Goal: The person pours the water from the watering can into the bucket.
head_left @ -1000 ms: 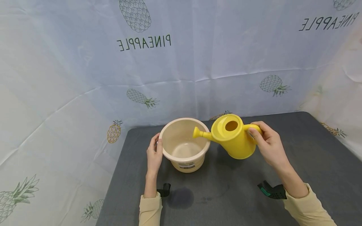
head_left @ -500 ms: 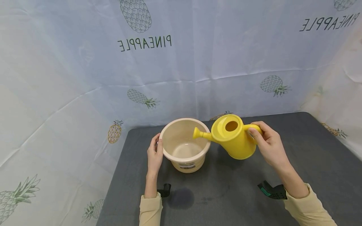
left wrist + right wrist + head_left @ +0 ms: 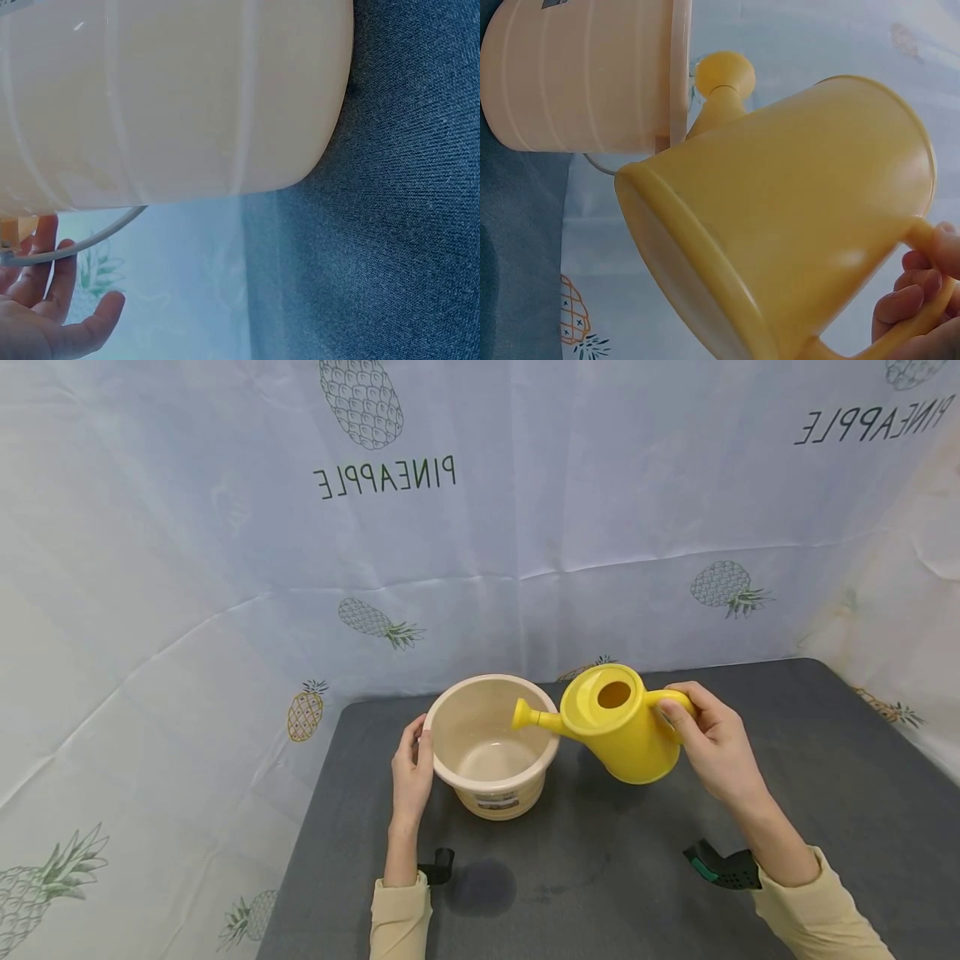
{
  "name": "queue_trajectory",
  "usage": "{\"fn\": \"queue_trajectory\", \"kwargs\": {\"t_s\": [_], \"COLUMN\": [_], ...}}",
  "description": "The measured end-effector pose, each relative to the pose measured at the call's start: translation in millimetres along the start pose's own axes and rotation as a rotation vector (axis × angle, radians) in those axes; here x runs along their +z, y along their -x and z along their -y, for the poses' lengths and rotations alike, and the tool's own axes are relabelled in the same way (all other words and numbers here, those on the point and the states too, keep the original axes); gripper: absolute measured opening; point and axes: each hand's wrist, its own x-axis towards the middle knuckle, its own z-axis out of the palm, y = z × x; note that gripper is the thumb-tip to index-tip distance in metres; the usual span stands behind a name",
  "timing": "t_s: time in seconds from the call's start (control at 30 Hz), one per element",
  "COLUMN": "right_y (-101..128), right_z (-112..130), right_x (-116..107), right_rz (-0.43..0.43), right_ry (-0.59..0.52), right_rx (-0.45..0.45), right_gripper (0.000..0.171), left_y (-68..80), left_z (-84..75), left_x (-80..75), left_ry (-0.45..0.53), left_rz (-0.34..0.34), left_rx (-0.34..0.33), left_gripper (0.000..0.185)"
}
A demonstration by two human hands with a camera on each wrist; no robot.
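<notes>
A cream plastic bucket (image 3: 498, 793) stands upright on the dark table, with a label on its front and a thin pale handle (image 3: 112, 229) hanging down behind its side. My left hand (image 3: 412, 772) rests against the bucket's left rim from outside, its fingers loosely bent and some partly hidden by the bucket and handle. The right hand (image 3: 712, 743) grips the handle of a yellow watering can (image 3: 633, 739), fingers curled round it. Held up and tilted left, the can has its spout head (image 3: 523, 714) over the bucket's right rim. No water stream is visible.
The dark grey table (image 3: 600, 893) has a round darker patch (image 3: 483, 887) before the bucket. A pineapple-print curtain (image 3: 465, 552) hangs behind and on both sides. Black pieces (image 3: 723, 867) are fixed at both wrists.
</notes>
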Motion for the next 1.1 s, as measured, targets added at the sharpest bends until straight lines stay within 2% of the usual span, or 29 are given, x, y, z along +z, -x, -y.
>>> {"fn": "queue_trajectory", "kwargs": {"t_s": [1.1], "right_y": [-1.7], "right_z": [3.3], "right_x": [1.7], "right_rz": [-0.02], "right_ry": [-0.004], "right_rx": [-0.003], "right_gripper": [0.014], "left_y": [0.0], "left_z": [1.7], "left_x": [0.3], "left_ry": [-0.002], "left_rz": [-0.001], "left_rx": [0.011], "left_gripper": [0.037]}}
